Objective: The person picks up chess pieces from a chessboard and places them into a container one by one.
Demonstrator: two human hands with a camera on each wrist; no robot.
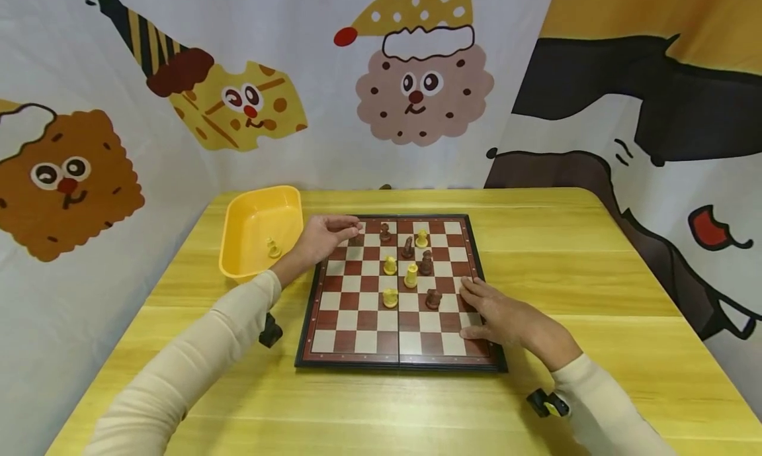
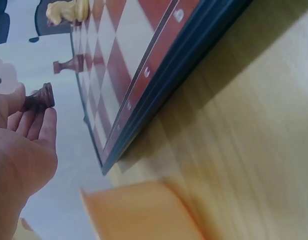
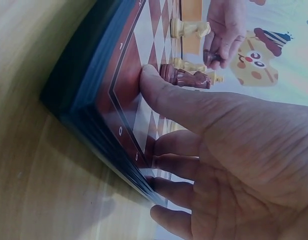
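Note:
My left hand [image 1: 322, 238] pinches a dark brown chess piece [image 2: 40, 97] between thumb and fingers, over the far left corner of the chessboard [image 1: 326, 340]. In the left wrist view its wide base points toward the board, away from the palm. My right hand [image 1: 497, 314] rests on the board's right edge, its thumb and fingers spread and relaxed on the border squares. Between the hands stand several yellow pieces, one a knight [image 3: 190, 28], and several brown ones, including a brown knight [image 1: 433, 300] close to the right hand's fingers.
A yellow plastic tray [image 1: 229, 244] stands left of the board, with a yellow chess piece [image 1: 273, 248] inside it. The wooden table [image 1: 565, 244] reaches back to a cartoon-printed curtain [image 1: 333, 165]. Each forearm carries a small black device [image 1: 270, 330] at the wrist.

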